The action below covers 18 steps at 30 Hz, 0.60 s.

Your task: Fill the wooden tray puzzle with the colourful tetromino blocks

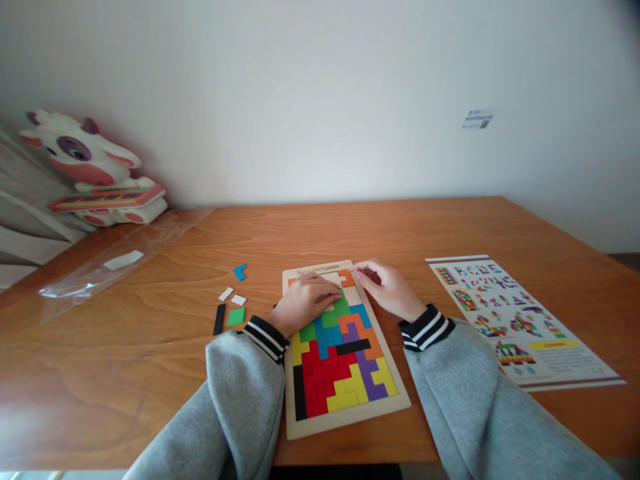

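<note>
- Nearest me, the puzzle tray [345, 417] lies on the bench [450, 227], mostly filled.
- My left hand [305, 301] presses flat, fingers together, on the green piece [342, 307].
- My right hand [387, 288] pinches the orange piece [346, 277]; forcing it could, I judge, jolt neighbouring pieces loose.
- Farther left, spare pieces [235, 303] sit apart.

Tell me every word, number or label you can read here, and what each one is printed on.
None can be read for certain.
Puzzle board: engraved words along its top edge, too blurred.
Printed sheet: large coloured letters that look like "ABCDE", and a yellow heading with small print, all too small.
Wall sticker: blurred lines.
Plastic bag's white label: nothing legible.
</note>
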{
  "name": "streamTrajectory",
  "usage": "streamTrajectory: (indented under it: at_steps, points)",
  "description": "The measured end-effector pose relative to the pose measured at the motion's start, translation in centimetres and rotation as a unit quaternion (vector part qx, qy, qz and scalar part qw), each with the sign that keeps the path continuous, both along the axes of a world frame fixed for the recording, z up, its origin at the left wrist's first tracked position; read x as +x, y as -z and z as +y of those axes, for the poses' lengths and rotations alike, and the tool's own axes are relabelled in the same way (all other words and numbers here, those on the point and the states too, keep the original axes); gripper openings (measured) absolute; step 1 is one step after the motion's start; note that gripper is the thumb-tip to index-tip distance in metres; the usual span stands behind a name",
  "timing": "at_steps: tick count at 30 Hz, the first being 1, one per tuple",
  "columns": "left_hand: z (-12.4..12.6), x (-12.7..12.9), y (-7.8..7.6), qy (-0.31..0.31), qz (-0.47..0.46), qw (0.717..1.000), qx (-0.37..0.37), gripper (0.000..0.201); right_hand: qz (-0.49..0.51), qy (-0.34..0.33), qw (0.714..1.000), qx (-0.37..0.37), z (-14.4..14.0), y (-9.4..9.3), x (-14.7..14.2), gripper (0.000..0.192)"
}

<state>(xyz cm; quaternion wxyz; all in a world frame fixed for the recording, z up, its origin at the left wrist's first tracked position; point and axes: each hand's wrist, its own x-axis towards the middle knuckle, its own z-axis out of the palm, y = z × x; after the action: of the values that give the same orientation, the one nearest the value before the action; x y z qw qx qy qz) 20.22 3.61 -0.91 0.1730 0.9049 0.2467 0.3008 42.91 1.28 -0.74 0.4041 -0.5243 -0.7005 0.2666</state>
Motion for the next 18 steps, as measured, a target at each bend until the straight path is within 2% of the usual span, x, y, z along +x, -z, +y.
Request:
streamTrajectory:
  at_steps: [9, 18]
  points:
    - [-0.44, 0.04, -0.21, 0.007, 0.029, 0.999, 0.030, 0.022, -0.050, -0.032, 0.998, 0.006, -0.30, -0.06, -0.26, 0.025]
    - [-0.54, -0.40, -0.19, 0.008, 0.052, 0.998, 0.041, 0.021, -0.066, -0.033, 0.997, 0.002, -0.36, -0.15, -0.04, 0.025]
